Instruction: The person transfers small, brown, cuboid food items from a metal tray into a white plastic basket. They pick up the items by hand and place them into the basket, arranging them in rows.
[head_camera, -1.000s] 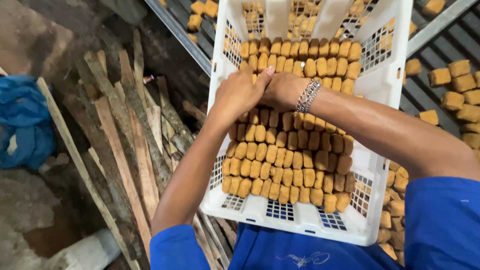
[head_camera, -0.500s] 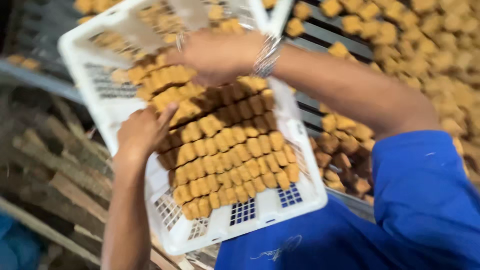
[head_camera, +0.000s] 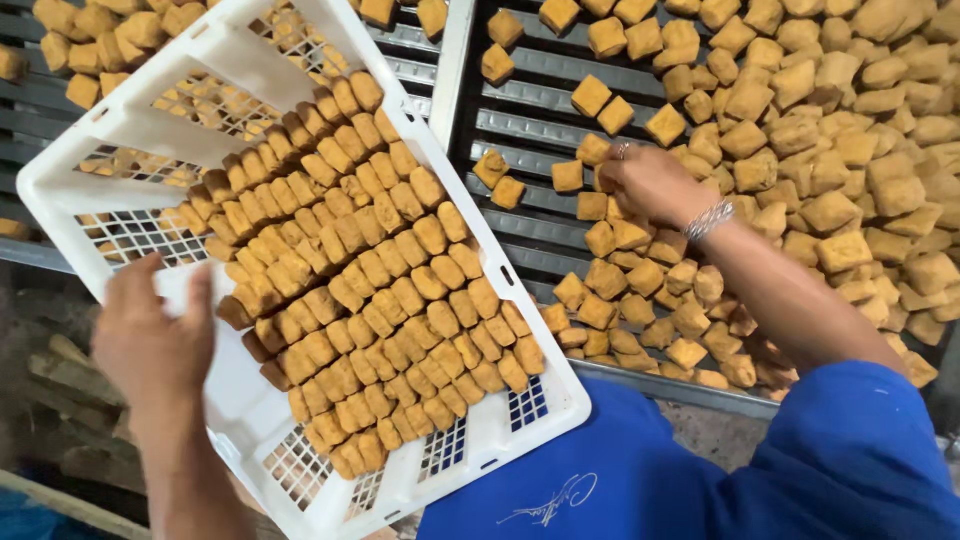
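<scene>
Dark slatted racks (head_camera: 520, 120) run under everything in the head view, strewn with loose golden fried cubes (head_camera: 800, 130) on the right. My left hand (head_camera: 150, 345) clamps the near rim of the white crate (head_camera: 250, 75), tilted, its middle packed with neat rows of cubes (head_camera: 370, 290); both ends sit bare. My right hand (head_camera: 650, 180) reaches among the loose cubes, grip narrow; whether it pinches one, I cannot tell.

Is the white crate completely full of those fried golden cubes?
No. The white crate holds packed rows of golden cubes only through its middle, while its mesh floor shows bare at the upper left and along the lower edge.
</scene>
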